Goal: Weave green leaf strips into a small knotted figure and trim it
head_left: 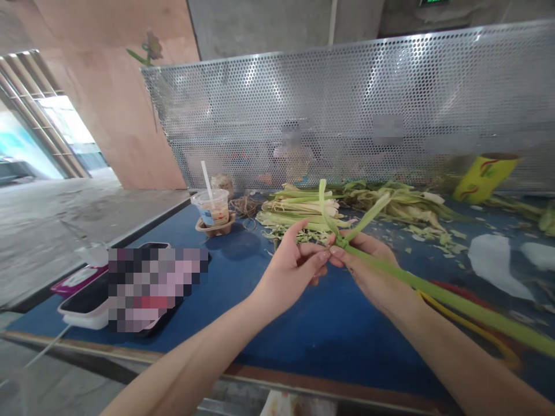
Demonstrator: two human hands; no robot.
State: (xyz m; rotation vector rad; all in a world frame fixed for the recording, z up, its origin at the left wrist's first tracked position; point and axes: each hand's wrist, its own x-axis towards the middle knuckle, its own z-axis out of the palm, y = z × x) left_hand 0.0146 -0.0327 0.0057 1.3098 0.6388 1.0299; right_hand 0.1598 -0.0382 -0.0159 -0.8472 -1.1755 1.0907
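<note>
A long green leaf strip [390,268] is crossed over itself in a small knot-like fold in front of me. Two of its ends stick up, and the long end runs right across my forearm. My right hand [368,254] pinches the fold between thumb and fingers. Against its fingertips, my left hand [295,260] is closed in a pinch at the fold's lower left edge; the exact grip point is partly hidden. Behind the hands lies a stack of pale green stalks or leaves [290,211], with small leaf scraps around it.
A plastic cup [212,207] with a straw stands in a cardboard holder [217,227], beside tangled brown twine [246,205]. Phones [87,303] lie left on the blue table [243,323]. Loose husks [403,208], a yellow roll [485,178] and white paper [496,260] are right. A perforated metal panel [260,98] borders the back.
</note>
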